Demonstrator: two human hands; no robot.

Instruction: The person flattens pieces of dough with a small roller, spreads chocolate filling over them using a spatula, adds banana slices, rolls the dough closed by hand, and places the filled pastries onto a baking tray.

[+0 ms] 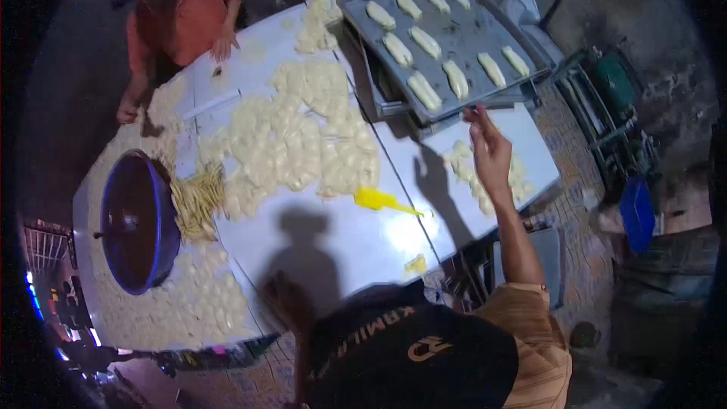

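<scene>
My right hand is raised beside the near edge of a dark metal baking tray, its fingers stretched toward the rim and apparently holding nothing. Elongated pale dough pieces lie spaced in rows on that tray. In shadow at the table's near edge is my left hand; its fingers are too dark to make out. Many pale dough pieces cover the middle of the white table. Between my hands lies a yellow scraper-like tool. Small dough lumps sit below my right hand.
A large blue-rimmed basin stands at the left, beside a pile of thin yellowish strips. Across the table, another person in an orange shirt works with both hands near the surface. Metal equipment stands at the right.
</scene>
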